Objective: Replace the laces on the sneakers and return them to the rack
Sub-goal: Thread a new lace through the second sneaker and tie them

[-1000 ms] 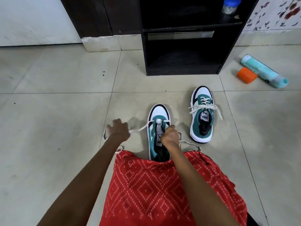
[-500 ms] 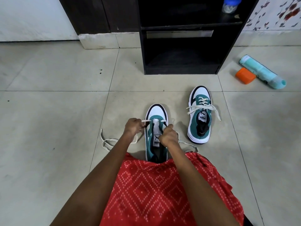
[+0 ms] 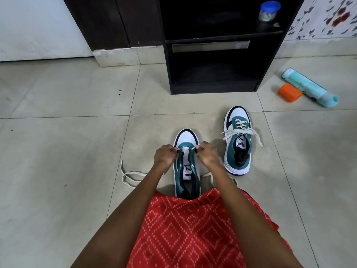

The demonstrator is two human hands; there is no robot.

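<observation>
A white and teal sneaker stands on the tiled floor just in front of my knees, toe pointing away. My left hand and my right hand sit on either side of its front eyelets, each pinching the cream lace where it crosses the shoe. The loose length of that lace lies in loops on the floor to the left. The second sneaker stands to the right, laced, its ends tied and spread. The black rack stands straight ahead, its lower shelf empty.
A teal bottle lies on its side on the floor at the right, with an orange cap beside it. A blue-lidded jar stands on the rack's upper shelf. My red patterned garment covers my lap.
My left hand has come in from the floor at the left to the sneaker's front eyelets. My right hand has slid forward from the tongue to the opposite eyelets.
</observation>
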